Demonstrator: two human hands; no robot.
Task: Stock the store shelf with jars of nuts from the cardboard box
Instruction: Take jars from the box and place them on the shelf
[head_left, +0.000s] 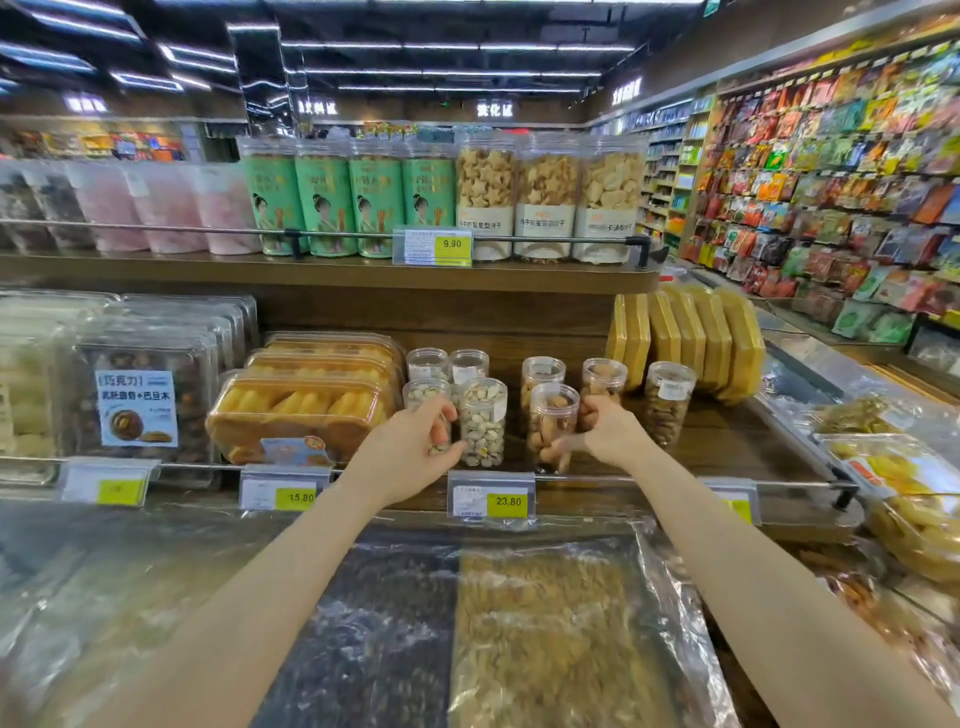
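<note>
Several clear jars of nuts stand on the wooden middle shelf. My left hand is curled around a front pistachio jar, right beside another pistachio jar. Two more pistachio jars stand behind them. My right hand grips the lower side of a front almond jar; its fingers are blurred. Behind it stand two more almond jars. A darker nut jar stands apart to the right. The cardboard box is not in view.
A metal rail with price tags runs along the shelf front. Boxed pastries sit left of the jars, yellow packs behind right. Tall jars fill the top shelf. Bagged dry goods lie below my arms.
</note>
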